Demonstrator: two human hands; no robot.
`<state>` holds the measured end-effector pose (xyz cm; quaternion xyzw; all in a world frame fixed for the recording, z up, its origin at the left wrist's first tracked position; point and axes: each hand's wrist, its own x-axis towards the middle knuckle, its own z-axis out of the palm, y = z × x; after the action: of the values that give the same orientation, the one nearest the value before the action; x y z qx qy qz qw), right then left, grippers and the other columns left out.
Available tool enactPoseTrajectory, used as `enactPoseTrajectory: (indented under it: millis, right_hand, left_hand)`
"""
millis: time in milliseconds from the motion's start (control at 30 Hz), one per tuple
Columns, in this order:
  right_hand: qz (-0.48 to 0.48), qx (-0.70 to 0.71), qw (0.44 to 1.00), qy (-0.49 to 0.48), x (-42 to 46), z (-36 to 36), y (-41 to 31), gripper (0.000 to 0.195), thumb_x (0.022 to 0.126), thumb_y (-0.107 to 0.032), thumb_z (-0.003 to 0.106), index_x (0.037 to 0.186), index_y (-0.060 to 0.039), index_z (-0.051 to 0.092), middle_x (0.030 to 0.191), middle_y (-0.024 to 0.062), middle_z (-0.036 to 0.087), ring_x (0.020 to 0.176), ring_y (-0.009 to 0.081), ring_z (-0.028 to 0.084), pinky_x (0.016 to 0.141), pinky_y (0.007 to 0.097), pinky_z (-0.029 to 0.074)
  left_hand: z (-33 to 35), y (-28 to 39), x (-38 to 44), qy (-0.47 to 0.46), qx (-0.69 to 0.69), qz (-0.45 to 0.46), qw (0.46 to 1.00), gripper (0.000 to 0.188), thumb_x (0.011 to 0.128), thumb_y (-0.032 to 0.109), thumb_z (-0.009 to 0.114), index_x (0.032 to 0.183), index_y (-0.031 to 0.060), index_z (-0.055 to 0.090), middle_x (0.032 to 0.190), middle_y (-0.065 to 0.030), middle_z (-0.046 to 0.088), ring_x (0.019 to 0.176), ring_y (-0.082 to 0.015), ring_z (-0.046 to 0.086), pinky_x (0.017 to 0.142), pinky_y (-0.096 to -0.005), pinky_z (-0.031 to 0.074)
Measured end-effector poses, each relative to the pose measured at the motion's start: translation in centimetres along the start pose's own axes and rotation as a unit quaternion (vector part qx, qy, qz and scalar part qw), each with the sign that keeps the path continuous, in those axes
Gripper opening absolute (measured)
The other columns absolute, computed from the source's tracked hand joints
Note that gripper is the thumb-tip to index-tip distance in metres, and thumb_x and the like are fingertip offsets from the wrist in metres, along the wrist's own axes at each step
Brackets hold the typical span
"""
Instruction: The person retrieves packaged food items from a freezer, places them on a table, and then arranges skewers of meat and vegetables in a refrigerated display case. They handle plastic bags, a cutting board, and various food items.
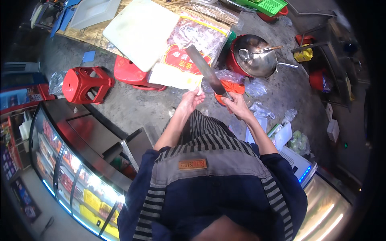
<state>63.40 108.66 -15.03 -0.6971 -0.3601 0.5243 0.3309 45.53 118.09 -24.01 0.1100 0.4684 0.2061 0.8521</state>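
My right hand grips the handle of a long, broad-bladed knife. Its blade slants up and to the left, over a large printed plastic bag. Pinkish, pale contents show through the bag's clear upper part; the red and yellow lower part bears writing. With thumb and fingers, my left hand pinches the bag's near corner. Beside the bag lies a white cutting board, on a wooden table. How far the blade is from the bag is hard to tell.
Right of the bag, a metal wok with a ladle rests over a red tub. Red plastic stools stand at left. A glass display case is at lower left. Plastic bags litter the concrete floor.
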Motion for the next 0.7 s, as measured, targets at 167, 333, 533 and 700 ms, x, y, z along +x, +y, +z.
enactPoseTrajectory:
  millis: [167,333,533,700]
  right_hand:
    - [-0.006,0.003,1.0,-0.017,1.1,1.0,2.7,0.033,0.079,-0.029,0.058,0.06,-0.0072,0.042,0.046,-0.002,0.041,0.039,0.0051,0.04,0.036,0.0232,0.031]
    - [-0.027,-0.032,0.999,0.001,3.0,2.1,4.4,0.035,0.079,-0.03,0.057,0.061,-0.0011,0.047,0.046,0.0033,0.041,0.042,0.0104,0.044,0.04,0.0301,0.034]
    - [-0.088,-0.081,0.991,0.055,5.0,3.8,5.2,0.039,0.079,-0.031,0.056,0.062,0.0024,0.048,0.05,0.0098,0.043,0.049,0.0161,0.049,0.048,0.0353,0.038]
    - [-0.051,-0.004,0.998,0.045,6.7,4.8,3.2,0.031,0.082,-0.028,0.055,0.064,-0.0044,0.045,0.047,-0.0011,0.041,0.038,0.0073,0.039,0.035,0.0249,0.031]
  left_hand:
    - [-2.8,-0.3,-1.0,0.093,0.101,0.023,0.99,0.013,0.079,0.009,0.057,0.086,-0.0022,0.054,0.065,-0.0067,0.057,0.048,-0.0115,0.054,0.042,-0.02,0.045]
    - [-4.1,0.6,-3.8,0.113,0.153,0.045,0.981,0.007,0.074,0.003,0.058,0.081,-0.0005,0.056,0.06,-0.0062,0.059,0.045,-0.0091,0.054,0.037,-0.0186,0.042]
    - [-4.6,1.0,-4.4,0.1,0.132,0.069,0.984,0.011,0.077,0.004,0.057,0.086,-0.0012,0.054,0.065,-0.0063,0.058,0.051,-0.0109,0.056,0.046,-0.0191,0.047]
    - [-3.0,4.0,-3.2,0.076,0.113,0.111,0.984,0.009,0.081,0.007,0.053,0.089,0.0009,0.052,0.065,-0.0031,0.055,0.052,-0.0098,0.052,0.048,-0.0196,0.044]
